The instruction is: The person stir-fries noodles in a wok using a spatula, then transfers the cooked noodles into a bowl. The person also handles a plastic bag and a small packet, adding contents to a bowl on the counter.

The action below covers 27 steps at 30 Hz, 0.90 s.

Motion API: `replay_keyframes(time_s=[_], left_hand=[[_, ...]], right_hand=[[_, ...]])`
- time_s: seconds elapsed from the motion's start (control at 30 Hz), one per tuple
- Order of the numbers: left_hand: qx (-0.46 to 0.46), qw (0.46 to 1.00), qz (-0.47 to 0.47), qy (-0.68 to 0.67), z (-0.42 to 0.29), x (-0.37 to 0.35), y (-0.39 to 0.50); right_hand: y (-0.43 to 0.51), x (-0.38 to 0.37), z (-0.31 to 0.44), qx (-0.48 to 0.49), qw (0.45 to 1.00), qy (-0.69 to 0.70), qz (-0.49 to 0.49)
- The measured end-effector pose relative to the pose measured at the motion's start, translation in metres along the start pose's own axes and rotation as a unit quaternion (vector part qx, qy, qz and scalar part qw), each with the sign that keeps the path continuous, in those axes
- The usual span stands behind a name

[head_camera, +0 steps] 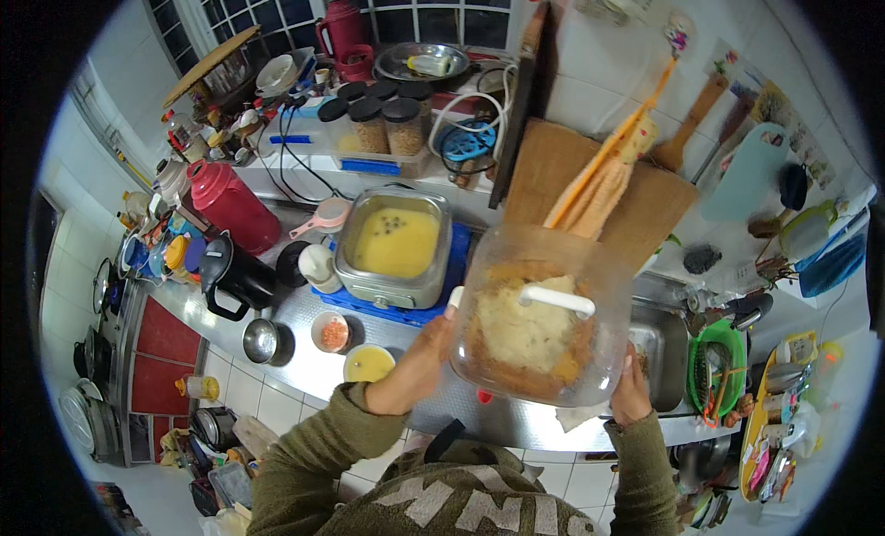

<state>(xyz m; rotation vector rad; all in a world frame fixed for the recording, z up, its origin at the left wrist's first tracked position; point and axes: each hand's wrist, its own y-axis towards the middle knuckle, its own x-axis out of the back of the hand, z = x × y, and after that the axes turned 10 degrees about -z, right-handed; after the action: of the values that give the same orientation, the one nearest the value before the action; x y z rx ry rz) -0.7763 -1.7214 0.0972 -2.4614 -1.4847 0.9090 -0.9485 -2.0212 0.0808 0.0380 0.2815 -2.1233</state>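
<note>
A square clear plastic container (539, 315) with a white handle (557, 301) is held up over the steel counter. Pale, doughy food with orange-brown stuff around it shows through it. My left hand (422, 363) grips its left side, my right hand (630, 391) its lower right side; some fingers are hidden. Left of it, on a blue tray (459, 256), stands a square electric cooker (392, 295) with yellow liquid and a few dark bits. Nearer me are a bowl of yellow liquid (369, 364), a small bowl of orange-pink bits (334, 334) and a steel bowl (261, 341).
A black jug (238, 270) and red thermos flask (231, 207) stand at the left. Lidded jars (380, 125) line the windowsill. A wooden board (546, 169) leans on the wall behind the container. Right are a sink (664, 356) and green basket (741, 370).
</note>
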Motion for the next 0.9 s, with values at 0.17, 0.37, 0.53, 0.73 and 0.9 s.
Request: replay_keyframes(time_s=[0.17, 0.37, 0.53, 0.73, 0.9], left_hand=[[-0.044, 0.998, -0.024, 0.037, -0.072, 0.073, -0.001], [-0.089, 0.99, -0.097, 0.055, -0.11, 0.161, 0.04], [-0.058, 0.984, -0.159, 0.063, -0.115, 0.229, 0.09], [-0.109, 0.992, -0.064, 0.015, -0.131, 0.23, 0.109], [-0.102, 0.991, -0.089, 0.017, -0.133, 0.227, 0.11]], right_hand=[[0.037, -0.11, -0.005, -0.016, 0.997, 0.044, 0.058], [0.11, -0.205, -0.053, -0.061, 0.994, 0.032, 0.085], [0.162, -0.257, -0.086, 0.0, 0.995, -0.026, 0.099], [0.188, -0.284, -0.079, -0.01, 0.995, -0.017, 0.096], [0.189, -0.287, -0.077, -0.018, 0.994, -0.061, 0.088]])
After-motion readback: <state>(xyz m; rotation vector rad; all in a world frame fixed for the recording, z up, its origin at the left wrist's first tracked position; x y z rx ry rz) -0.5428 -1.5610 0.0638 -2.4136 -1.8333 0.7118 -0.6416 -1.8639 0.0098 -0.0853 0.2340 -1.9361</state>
